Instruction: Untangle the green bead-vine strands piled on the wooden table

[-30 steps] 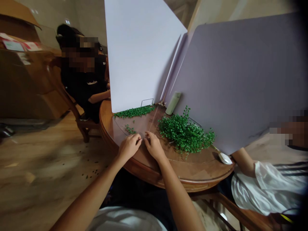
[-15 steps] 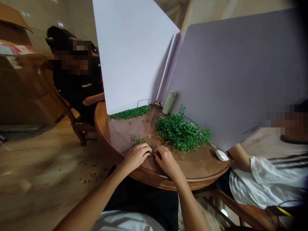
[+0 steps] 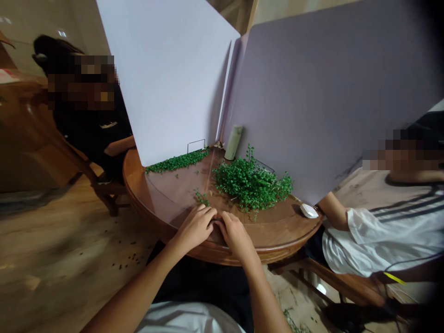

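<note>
My left hand (image 3: 197,225) is closed at the near edge of the round table, fingers curled. A small green leafy sprig (image 3: 201,198) sticks up just beyond its knuckles, its lower end hidden by the fingers. My right hand (image 3: 234,231) is closed close beside it, the fingertips of both almost meeting. A thin dark bit shows between the fingertips, too small to name. Past my right hand lies a big heap of green leafy sprigs (image 3: 253,185). A long row of loose small green pieces (image 3: 176,161) runs along the foot of the white panel.
A white panel (image 3: 166,83) and a grey panel (image 3: 305,92) stand upright across the wooden table (image 3: 277,238). A pale green cylinder (image 3: 234,142) leans at their corner. At right is a white mouse (image 3: 308,211). People sit on both sides; bits litter the floor.
The sprig by my left hand has turned from lying sideways to pointing more upward. Both hands stay close together, and the whole view has shifted a little.
</note>
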`<state>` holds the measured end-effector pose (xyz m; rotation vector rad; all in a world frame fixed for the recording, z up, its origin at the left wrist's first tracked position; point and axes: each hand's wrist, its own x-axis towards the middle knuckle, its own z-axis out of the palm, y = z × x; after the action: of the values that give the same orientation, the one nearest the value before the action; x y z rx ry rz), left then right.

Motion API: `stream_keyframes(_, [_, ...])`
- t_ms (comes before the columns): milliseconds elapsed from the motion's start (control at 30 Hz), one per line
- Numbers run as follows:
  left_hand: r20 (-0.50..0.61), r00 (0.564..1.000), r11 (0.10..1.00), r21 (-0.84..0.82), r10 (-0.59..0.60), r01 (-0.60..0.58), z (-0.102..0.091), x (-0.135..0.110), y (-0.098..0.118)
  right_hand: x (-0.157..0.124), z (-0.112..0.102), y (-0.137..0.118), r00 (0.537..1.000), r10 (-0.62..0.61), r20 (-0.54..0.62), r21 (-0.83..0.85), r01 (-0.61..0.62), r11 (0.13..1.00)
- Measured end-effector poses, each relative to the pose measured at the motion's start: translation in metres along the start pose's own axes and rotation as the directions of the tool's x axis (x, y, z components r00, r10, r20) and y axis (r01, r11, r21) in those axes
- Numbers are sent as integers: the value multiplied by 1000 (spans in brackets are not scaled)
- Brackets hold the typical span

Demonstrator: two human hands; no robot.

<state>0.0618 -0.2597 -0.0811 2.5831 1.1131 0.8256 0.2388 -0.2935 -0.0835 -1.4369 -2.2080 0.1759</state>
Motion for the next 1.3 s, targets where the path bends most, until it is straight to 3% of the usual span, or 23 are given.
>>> stream_keyframes(300, [27, 998, 993, -107, 51, -48, -3, -4, -11, 2, 4, 4, 999, -8, 35, -64, 10, 998])
stream_keyframes(600, [116, 974, 973, -149, 194, -176, -14, -11, -16, 5, -5, -3, 998, -43, 50, -17, 43, 999])
stream_keyframes(700, [117, 975, 975, -145, 188, -170, -22, -19, -24, 5, -2, -1, 1000, -7, 20, 0, 7, 1000])
stream_keyframes(833, [-33, 999, 997, -74, -18, 16, -39, -32, -57, 3, 6, 6, 993, 101, -61, 24, -99, 995])
stream_keyframes(933, [-179, 962, 979, -33, -205, 202, -51, -39, -89, 2, 10, 9, 982, 161, -98, 54, -156, 986])
stream_keyframes(1000, [-231, 935, 963, -25, -268, 270, -56, -42, -104, 2, 12, 11, 977, 184, -111, 75, -176, 982])
stream_keyframes(1100, [-290, 912, 954, -16, -291, 299, -58, -48, -112, 2, 14, 12, 970, 207, -127, 95, -196, 976])
stream_keyframes(1300, [-395, 879, 949, 51, -266, 310, -56, -58, -104, 2, 14, 11, 970, 209, -128, 114, -195, 974])
